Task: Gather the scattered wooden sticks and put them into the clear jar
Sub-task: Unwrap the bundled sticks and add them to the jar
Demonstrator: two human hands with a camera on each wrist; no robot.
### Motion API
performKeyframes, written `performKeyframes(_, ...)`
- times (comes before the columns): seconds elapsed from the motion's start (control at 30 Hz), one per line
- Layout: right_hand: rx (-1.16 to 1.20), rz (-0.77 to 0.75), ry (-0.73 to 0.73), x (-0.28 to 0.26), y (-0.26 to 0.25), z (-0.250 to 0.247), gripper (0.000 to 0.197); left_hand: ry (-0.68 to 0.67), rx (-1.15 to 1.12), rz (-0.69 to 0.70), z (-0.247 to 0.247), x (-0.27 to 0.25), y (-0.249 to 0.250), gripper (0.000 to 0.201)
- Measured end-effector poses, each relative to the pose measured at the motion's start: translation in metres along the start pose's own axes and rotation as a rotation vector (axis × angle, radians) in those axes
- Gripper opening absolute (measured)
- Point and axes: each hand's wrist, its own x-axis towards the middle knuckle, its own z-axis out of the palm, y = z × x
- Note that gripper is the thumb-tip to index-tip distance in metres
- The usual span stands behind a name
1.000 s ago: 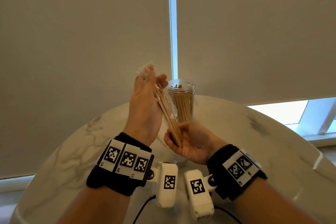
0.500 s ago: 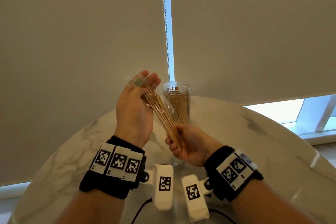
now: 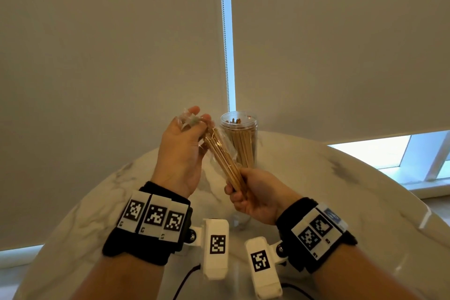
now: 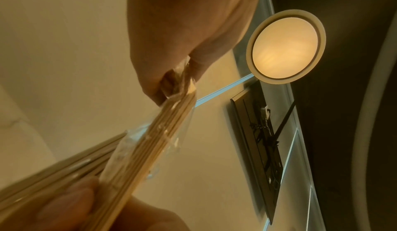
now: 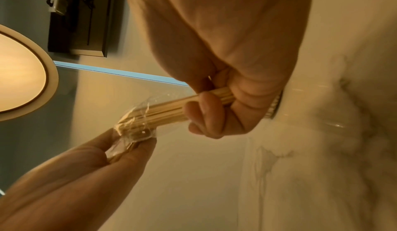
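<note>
— Right hand [image 3: 255, 193]?
— Curled tight round the lower end of a bundle of wooden sticks [image 3: 222, 157], held in the air above the marble table [image 3: 341, 190], slanting up and to the left.

— And the left hand [image 3: 181, 153]?
— Raised, palm inward. Fingertips [image 5: 148, 143] and thumb pinched on the clear plastic wrapper [image 5: 137, 129] at the bundle's upper end (crinkled film, bunched past the stick tips in the right wrist view). Other fingers loosely extended, with a scrap of film caught near them in the head view.

— Wrapper on or off?
— Still round the upper part of the bundle; lower part, inside the right fist, bare.

— Clear jar [image 3: 239, 140]?
— Upright on the table just behind the hands, lid off, already holding many sticks standing on end. Close beside the bundle; touching or not, cannot tell.

— Anything else?
— Pale roller blinds [image 3: 109, 44] behind the table, with a bead chain [image 3: 225, 31] hanging in the bright gap between them. Round ceiling lamp [image 4: 285, 46] lit, seen from the left wrist. Black wristbands [image 3: 148, 224] with white marker tags on both forearms.
</note>
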Motion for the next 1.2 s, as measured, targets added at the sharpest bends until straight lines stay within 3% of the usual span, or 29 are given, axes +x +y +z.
performKeyframes(0.17, -0.019, -0.018, 0.019, 0.001, -0.001, -0.002, 0.040, 0.016, 0.078, -0.012, -0.001, 0.001, -0.002, 0.015)
performKeyframes(0.37, -0.149, -0.088, 0.086, 0.002, -0.002, -0.008, 0.058, 0.021, -0.181, -0.124, 0.004, 0.001, 0.005, 0.027)
performKeyframes(0.53, -0.218, -0.052, 0.142, 0.003, -0.001, -0.006, 0.057, -0.061, -0.052, -0.071, 0.005, -0.002, 0.003, 0.041)
performKeyframes(0.7, -0.269, -0.092, 0.197, 0.002, -0.003, -0.006, 0.055, 0.052, -0.079, 0.023, -0.002, 0.002, 0.003, 0.028)
performKeyframes(0.87, -0.311, -0.168, 0.258, 0.002, -0.007, -0.016, 0.049, 0.207, -0.205, 0.106, -0.011, 0.008, 0.012, 0.029)
performKeyframes(1.0, -0.327, -0.251, 0.349, 0.003, -0.016, -0.028, 0.045, 0.296, -0.196, 0.021, -0.034, 0.023, 0.013, 0.030)
performKeyframes(1.1, -0.346, -0.287, 0.390, -0.001, -0.024, -0.035, 0.044, 0.347, -0.077, -0.146, -0.056, 0.030, -0.008, 0.046)
performKeyframes(1.2, -0.389, -0.295, 0.392, -0.003, -0.028, -0.039, 0.043, 0.299, -0.011, -0.334, -0.062, 0.025, -0.034, 0.068)
